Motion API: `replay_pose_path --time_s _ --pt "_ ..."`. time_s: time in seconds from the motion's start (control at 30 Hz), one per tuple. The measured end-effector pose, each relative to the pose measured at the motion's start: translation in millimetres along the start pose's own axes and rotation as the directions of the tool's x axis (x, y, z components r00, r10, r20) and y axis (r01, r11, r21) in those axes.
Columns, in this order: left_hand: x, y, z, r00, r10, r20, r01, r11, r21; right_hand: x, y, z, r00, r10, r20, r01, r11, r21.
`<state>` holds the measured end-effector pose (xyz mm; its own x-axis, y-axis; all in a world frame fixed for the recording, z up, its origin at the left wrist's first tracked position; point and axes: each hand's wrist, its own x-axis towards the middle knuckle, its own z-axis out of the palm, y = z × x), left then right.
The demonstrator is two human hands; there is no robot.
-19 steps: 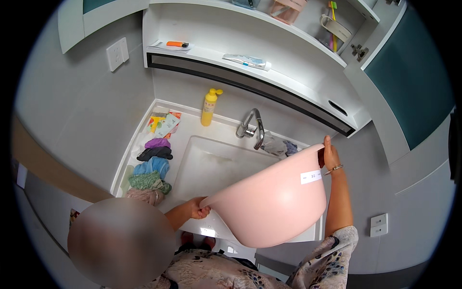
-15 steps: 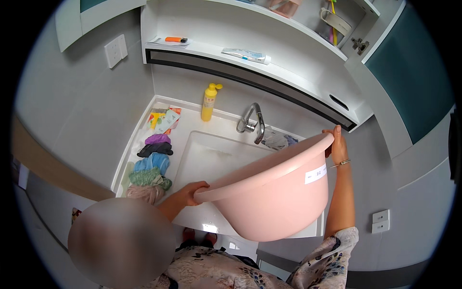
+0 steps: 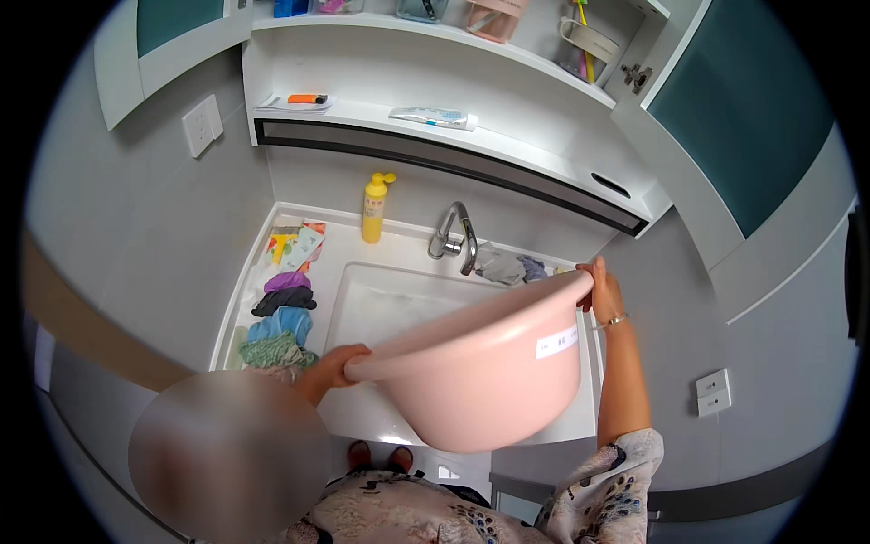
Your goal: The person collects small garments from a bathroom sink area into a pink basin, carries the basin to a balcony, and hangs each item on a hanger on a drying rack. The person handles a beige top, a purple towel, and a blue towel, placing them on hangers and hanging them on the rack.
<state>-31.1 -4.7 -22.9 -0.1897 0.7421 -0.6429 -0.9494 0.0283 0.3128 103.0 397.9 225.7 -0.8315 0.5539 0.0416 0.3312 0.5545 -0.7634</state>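
A large pink plastic basin is held up over the front right of the white sink, tipped with its mouth toward the tap. My left hand grips its rim at the left. At the far right of the same rim, my right hand is closed around the edge, higher than the left. A white label is stuck to the basin's side. The inside of the basin is hidden from view.
Crumpled cloths in several colours lie along the left counter, with packets behind them. A yellow bottle stands at the back. Grey cloths lie right of the tap. Above runs a shelf with a toothpaste tube and an orange lighter.
Both hands and the basin appear a little further left in view, with the right end of the rim lower. The whole background has also shifted left and somewhat down.
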Motion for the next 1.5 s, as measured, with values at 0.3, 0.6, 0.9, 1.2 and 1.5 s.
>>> replay_pose_path --time_s 0.3,0.6,0.9,1.2,1.5 --pt "-31 38 -6 0.846 0.522 -0.105 -0.474 0.828 0.3 -59 126 41 0.981 -0.109 -0.161 0.128 0.985 0.113" --pt "-42 51 -5 0.757 0.614 -0.225 -0.431 0.727 0.534 -82 144 87 0.955 0.293 0.044 -0.283 0.859 0.426" --pt "-57 68 -9 0.794 0.57 -0.21 -0.334 0.698 0.633 -28 160 104 0.848 0.447 0.283 -0.509 0.836 0.203" --pt "-55 85 -4 0.799 0.521 -0.3 -0.18 0.684 0.707 110 167 150 0.935 -0.245 0.256 0.251 0.968 0.011" --pt "-54 82 0 0.794 0.523 -0.309 -0.228 0.728 0.647 211 121 254 0.843 -0.301 0.445 0.511 0.705 -0.492"
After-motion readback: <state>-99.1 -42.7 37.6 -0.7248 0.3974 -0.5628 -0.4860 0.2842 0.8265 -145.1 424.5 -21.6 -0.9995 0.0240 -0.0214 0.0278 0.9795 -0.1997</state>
